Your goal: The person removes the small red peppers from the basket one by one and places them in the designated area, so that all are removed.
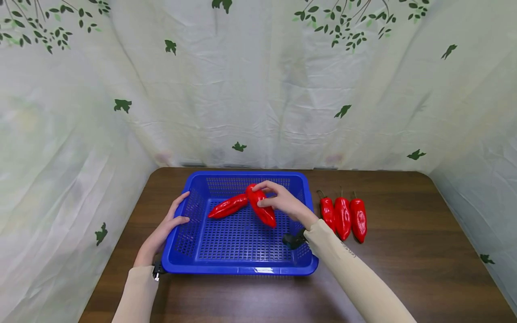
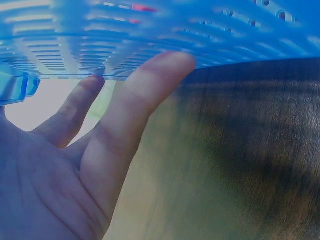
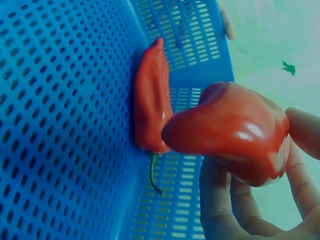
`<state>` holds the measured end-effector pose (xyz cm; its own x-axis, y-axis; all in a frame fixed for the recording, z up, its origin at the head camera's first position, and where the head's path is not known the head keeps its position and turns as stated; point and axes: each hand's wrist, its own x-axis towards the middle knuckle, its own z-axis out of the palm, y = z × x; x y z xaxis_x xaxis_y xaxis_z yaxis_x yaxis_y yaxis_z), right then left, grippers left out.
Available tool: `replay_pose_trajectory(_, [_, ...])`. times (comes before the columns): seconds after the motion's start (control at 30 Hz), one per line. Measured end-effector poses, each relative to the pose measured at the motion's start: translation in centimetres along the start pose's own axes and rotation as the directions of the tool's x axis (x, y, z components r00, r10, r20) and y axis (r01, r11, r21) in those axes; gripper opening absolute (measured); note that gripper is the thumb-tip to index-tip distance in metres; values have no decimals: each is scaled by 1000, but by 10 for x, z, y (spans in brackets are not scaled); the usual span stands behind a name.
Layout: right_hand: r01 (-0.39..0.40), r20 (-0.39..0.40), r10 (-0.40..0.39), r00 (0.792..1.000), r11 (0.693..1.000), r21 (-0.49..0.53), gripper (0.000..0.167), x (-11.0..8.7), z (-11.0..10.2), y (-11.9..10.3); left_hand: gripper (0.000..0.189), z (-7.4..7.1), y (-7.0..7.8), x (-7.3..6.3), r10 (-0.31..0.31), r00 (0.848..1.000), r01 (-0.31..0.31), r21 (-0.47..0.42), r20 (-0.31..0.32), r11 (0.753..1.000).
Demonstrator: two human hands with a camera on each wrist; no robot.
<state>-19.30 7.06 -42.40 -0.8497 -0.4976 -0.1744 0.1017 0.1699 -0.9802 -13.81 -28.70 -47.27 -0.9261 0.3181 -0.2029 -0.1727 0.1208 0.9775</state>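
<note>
One blue basket [image 1: 202, 269] and five red peppers [image 1: 342, 215], counted together.
The right hand [image 1: 284, 200] holds one pepper [image 1: 264, 213] between thumb and fingers, inside the basket; whether it touches the second pepper [image 1: 227, 207], lying there, I cannot tell. Three other peppers [image 1: 358, 220] lie side by side on the brown surface [image 1: 408, 237], right of the basket. The left hand [image 1: 167, 224], thumb and fingers spread wide, touches the basket's left side.
</note>
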Motion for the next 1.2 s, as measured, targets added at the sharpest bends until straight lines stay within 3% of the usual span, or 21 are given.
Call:
replay_pose_trajectory(0.43, [18, -42, -18, 999, 1000, -5, 38, -16, -25, 1, 68, 0, 1, 0, 1, 1000, -1, 16, -3, 1000])
replay_pose_trajectory(1.2, [42, -84, -35, 996, 996, 81, 40, -43, -59, -1, 68, 0, -1, 0, 4, 1000, -4, 15, -7, 1000])
